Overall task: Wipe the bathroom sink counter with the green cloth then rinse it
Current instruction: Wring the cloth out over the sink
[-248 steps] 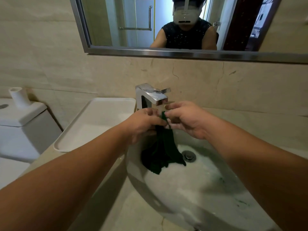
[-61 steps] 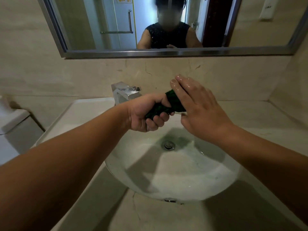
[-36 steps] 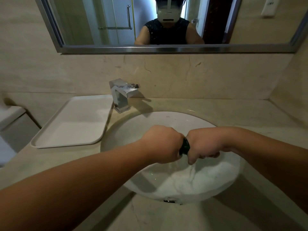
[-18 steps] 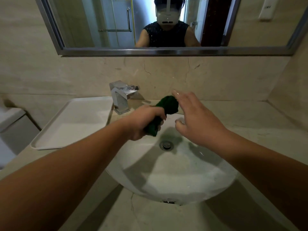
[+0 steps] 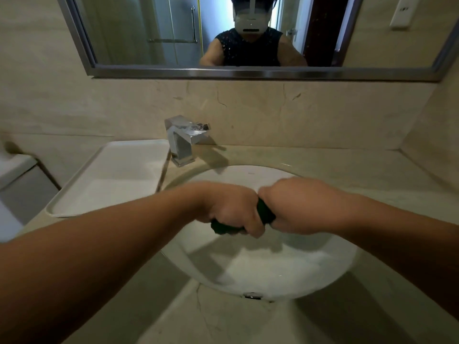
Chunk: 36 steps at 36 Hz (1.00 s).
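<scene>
The dark green cloth is rolled into a tight wad, and only short bits show between and below my fists. My left hand grips its left end and my right hand grips its right end, knuckles nearly touching. Both fists hover over the white oval sink basin, above its middle. The beige marble counter surrounds the basin. The drain is hidden behind my hands.
A square chrome faucet stands at the back left of the basin, with no water visibly running. A white rectangular tray lies on the counter to the left. A mirror hangs on the wall above. A toilet tank sits at far left.
Half a second ago my left hand alone held the cloth up near the faucet and my right hand was open. Now both fists are shut on it, lower over the basin.
</scene>
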Available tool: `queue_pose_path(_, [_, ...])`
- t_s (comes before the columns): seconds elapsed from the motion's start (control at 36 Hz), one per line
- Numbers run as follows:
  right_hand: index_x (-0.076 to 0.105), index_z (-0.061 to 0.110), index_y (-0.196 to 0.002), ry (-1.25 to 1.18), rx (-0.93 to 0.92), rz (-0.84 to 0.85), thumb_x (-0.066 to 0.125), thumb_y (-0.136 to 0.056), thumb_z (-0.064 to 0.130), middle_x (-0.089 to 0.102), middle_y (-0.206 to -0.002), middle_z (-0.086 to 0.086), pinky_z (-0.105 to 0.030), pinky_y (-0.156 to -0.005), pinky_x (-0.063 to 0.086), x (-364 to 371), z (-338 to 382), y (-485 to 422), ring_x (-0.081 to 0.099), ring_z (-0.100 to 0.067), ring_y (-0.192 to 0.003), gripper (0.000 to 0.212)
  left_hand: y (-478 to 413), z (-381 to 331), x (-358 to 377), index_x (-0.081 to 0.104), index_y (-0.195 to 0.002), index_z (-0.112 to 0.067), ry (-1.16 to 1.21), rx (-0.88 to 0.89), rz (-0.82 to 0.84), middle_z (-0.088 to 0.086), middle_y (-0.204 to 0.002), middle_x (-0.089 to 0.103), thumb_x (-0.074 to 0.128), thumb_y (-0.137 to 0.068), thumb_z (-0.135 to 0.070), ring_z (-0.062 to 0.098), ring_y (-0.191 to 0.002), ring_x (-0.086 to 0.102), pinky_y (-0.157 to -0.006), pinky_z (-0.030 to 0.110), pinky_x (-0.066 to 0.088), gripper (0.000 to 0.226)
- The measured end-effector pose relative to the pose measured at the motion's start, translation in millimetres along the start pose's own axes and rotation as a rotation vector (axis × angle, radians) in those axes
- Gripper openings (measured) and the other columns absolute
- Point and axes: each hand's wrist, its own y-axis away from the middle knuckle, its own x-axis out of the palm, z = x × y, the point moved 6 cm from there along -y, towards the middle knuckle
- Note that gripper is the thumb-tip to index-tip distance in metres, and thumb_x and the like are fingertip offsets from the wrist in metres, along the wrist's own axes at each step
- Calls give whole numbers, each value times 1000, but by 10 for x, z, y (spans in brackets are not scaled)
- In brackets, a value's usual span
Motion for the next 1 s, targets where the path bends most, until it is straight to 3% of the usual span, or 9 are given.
queue_pose_path(0.11, [60,16,-70,-437,68,268,66,-83,20,52,-62,-2,-37,-55,41,431,-73,13,50,-23,-57,15,-86,-55,212,61,-76,-10,-364,28,-220,1,-59,53,68,-87,-22,20,-51,47,-50,28,37,18])
queue_pose_path(0.22, [62,10,-70,-774,188,356,72,-83,15,49,-57,-4,-30,-47,38,497,-168,47,44,-22,-46,18,-92,-147,200,67,-104,-12,-525,109,-377,5,-78,62,62,-95,-24,25,-70,57,-53,30,38,16])
queue_pose_path(0.36, [58,11,-65,-1046,268,454,72,-87,9,45,-52,-3,-26,-45,26,584,-196,108,34,-17,-42,26,-100,-184,172,55,-125,-16,-686,227,-560,-5,-74,41,58,-101,-29,26,-71,51,-57,34,36,28])
queue_pose_path(0.5, [66,22,-54,-1233,289,563,69,-88,8,45,-59,-5,-23,-43,18,671,-147,160,26,-14,-44,38,0,-169,199,50,-122,-19,-798,427,-673,5,-92,63,60,-99,-30,32,-74,65,-53,34,36,27])
queue_pose_path(0.64, [65,13,-95,-1525,326,569,63,-96,14,46,-65,-5,-20,-38,16,554,-130,128,23,-10,-43,2,59,-120,68,65,-108,-17,-926,670,-879,9,-96,59,74,-87,-25,32,-71,62,-45,30,28,24])
queue_pose_path(0.75, [59,5,-119,-1643,433,157,65,-98,15,61,-81,-15,-21,-36,32,322,-287,-27,45,-12,-43,25,53,-15,-306,62,-106,-21,-490,375,-931,8,-99,66,65,-90,-23,36,-86,67,-61,35,46,17])
queue_pose_path(0.83, [55,8,-129,-1696,470,-258,68,-96,7,72,-104,-20,-29,-49,56,149,-402,-65,73,-24,-62,36,-21,203,-539,64,-99,-20,-2,117,-794,3,-81,66,66,-91,-17,25,-72,65,-55,29,43,9])
queue_pose_path(0.92, [53,23,-143,-1259,339,-601,68,-93,7,67,-124,1,-33,-84,62,-28,-426,-2,75,-15,-100,54,-84,373,-592,62,-110,-10,558,28,-584,4,-70,52,66,-91,-9,16,-52,44,-45,25,33,20])
queue_pose_path(1.0, [32,26,-161,-636,64,-636,62,-94,9,40,-161,5,-34,-119,39,-89,-204,33,41,-11,-146,75,-106,351,-518,48,-94,-18,905,14,-285,-4,-63,37,60,-93,-9,10,-45,27,-38,21,19,14])
